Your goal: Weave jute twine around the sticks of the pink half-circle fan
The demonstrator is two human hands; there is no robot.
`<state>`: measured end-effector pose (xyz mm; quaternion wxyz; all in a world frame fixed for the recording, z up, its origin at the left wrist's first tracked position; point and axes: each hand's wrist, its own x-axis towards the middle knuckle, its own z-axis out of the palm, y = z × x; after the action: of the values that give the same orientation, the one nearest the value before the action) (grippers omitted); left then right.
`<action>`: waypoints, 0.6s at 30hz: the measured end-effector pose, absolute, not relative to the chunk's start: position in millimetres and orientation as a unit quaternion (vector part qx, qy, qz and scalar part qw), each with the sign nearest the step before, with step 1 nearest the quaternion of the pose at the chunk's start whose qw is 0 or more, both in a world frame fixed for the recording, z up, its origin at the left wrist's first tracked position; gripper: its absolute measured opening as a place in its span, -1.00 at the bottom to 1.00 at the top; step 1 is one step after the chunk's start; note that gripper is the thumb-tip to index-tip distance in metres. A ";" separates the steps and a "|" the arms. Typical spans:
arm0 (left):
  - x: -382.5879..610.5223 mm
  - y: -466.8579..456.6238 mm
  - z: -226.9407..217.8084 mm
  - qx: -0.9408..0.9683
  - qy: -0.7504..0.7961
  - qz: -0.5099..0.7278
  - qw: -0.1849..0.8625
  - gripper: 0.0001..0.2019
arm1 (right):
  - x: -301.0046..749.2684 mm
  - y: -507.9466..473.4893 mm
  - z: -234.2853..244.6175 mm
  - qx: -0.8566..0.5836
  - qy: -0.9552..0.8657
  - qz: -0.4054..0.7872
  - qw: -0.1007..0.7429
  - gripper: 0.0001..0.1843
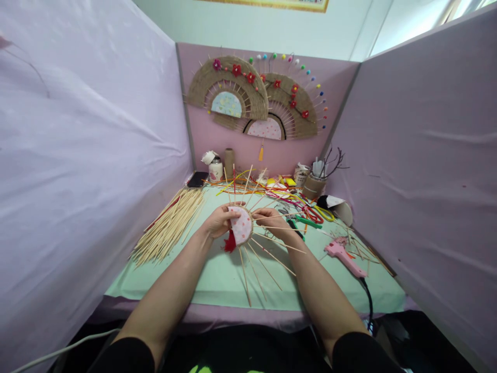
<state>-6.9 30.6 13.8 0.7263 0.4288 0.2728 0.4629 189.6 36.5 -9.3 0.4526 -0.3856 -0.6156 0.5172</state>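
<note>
Over the green mat (217, 274), both hands hold a small half-round fan piece (241, 226) of pink dotted fabric, with thin bamboo sticks (267, 259) fanning out from it. My left hand (219, 220) grips its left edge, where a red tassel (230, 243) hangs. My right hand (274, 220) pinches the right side among the sticks.
A pile of bamboo skewers (171, 225) lies at the left. A pink glue gun (344, 255) with a black cord rests at the right, near green-handled scissors (306, 221). Jars, a cup of tools (314, 184) and coloured strips line the back. Finished fans (233, 93) hang on the pink partition.
</note>
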 end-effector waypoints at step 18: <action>-10.1 33.2 15.7 0.414 0.273 0.507 0.705 -0.62 | 217.4 34.9 2.2 -0.330 -0.554 0.622 0.445 -0.76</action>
<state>-10.1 33.2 15.7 0.7048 0.4143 0.2732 0.5069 217.4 34.9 2.2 0.4454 -0.3301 -0.5535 0.6215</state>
